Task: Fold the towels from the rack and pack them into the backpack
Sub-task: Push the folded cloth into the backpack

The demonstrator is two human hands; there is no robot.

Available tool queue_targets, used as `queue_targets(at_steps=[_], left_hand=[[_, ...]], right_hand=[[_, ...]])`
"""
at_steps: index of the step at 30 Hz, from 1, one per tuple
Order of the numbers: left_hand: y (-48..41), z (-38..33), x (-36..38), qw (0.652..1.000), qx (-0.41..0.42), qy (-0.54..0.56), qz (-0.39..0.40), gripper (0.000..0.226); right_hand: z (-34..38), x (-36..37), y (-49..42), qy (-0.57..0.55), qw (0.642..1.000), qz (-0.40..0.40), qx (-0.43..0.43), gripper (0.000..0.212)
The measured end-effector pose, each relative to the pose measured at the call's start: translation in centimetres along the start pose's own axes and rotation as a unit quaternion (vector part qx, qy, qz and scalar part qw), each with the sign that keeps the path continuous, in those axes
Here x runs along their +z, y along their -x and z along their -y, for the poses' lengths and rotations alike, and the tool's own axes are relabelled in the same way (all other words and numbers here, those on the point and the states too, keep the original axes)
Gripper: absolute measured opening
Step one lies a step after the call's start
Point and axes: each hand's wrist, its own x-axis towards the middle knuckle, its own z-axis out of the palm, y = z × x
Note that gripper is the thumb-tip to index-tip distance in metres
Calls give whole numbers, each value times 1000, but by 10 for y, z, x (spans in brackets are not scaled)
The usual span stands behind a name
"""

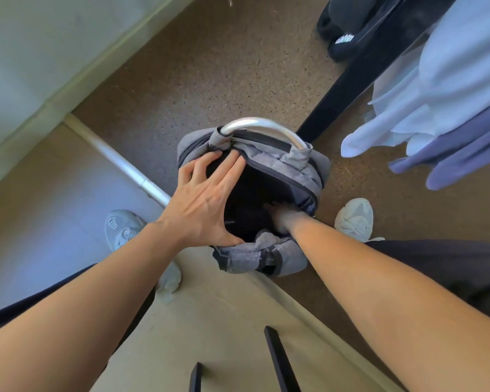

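— Where's the backpack (300, 176)?
— On the floor (210, 80) between the shoes (354, 219), unzipped. Left hand (201, 205) spreads its mouth, fingers straight.
— Right hand (280, 219)?
— Reaching inside; too dark to tell its grip. Towels (436, 108) hang at right.

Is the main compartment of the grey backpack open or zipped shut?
Open. The left hand spreads the mouth of the backpack wide, its zipper edges lie apart, and the right hand reaches into the inside.

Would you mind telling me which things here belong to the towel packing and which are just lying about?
Job: backpack, pale blue towel, purple towel, rack, left hand, right hand.
Lying about: black slipper, white pipe.
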Motion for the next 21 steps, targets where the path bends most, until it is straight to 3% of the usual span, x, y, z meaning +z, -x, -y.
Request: queue_targets(at_steps=[6,13,21], left_hand=[[-1,-2,-2,1000,-13,7,10,150],[-6,-6,-4,999,-20,8,29,158],[-13,-12,-20,999,-24,31,29,138]], right_hand=[[0,-1,4,-91,994,-46,-30,71],[8,-31,59,-108,981,-129,-92,72],[6,-73,181,-157,956,-204,-137,52]])
